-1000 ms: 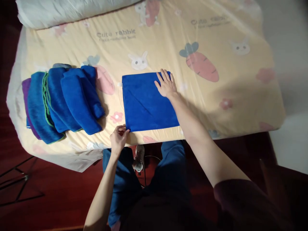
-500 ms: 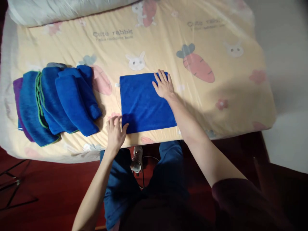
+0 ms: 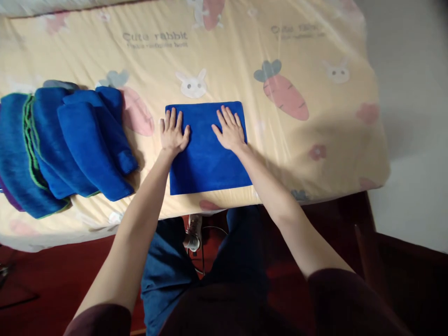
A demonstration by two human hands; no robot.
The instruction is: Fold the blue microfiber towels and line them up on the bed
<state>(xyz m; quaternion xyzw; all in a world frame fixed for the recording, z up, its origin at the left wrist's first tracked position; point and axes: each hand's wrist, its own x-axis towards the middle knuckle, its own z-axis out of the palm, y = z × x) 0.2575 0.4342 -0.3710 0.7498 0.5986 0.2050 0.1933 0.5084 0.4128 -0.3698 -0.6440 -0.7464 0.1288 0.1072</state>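
A blue towel (image 3: 206,163) lies flat and roughly square on the bed in front of me. Across its upper left corner rests my left hand (image 3: 175,133), palm down with the fingers spread. My right hand (image 3: 231,128) lies flat near the towel's upper right corner, its fingers apart too. Neither hand grips the cloth. To the left, several folded towels (image 3: 93,144) overlap in a row; most are blue, some have green edging, and a bit of purple shows at the far left.
The bed is covered by a pale yellow sheet (image 3: 224,60) printed with rabbits and carrots. Its front edge runs just before my legs. A pale rolled bundle (image 3: 52,5) lies along the back left, and a light wall (image 3: 413,140) stands at the right.
My left hand has moved up from the towel's lower left corner to its upper left corner. My right hand has stayed near the upper right. The view has shifted slightly right.
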